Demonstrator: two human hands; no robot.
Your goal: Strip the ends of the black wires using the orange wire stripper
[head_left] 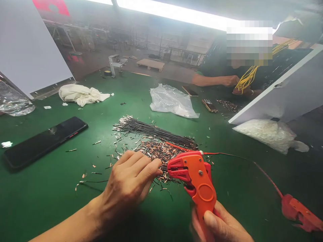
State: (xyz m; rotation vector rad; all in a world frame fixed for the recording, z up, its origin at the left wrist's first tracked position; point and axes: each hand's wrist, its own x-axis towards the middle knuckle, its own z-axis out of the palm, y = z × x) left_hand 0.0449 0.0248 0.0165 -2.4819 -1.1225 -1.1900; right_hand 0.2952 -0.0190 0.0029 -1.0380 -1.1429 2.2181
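Observation:
My right hand (223, 223) grips the handle of an orange and red wire stripper (201, 173), its red jaws pointing left. Close to those jaws, my left hand (132, 174) has its fingers curled and pressed together; what they hold, if anything, is hidden. A thin dark wire (94, 182) shows at the left of this hand, but I cannot tell whether it is held. Behind both hands lies a bundle of black wires (156, 132) with metal terminals at the left end. A heap of short wire scraps (161, 150) with copper ends spreads in front of the bundle.
A black phone (45, 141) lies at left near a white cloth (82, 94). A clear plastic bag (173, 101) is beyond the bundle. A second stripper (300, 211) lies at right, near a filled bag (264, 132). Across the table, a person (214, 80) holds yellow wires (248, 79).

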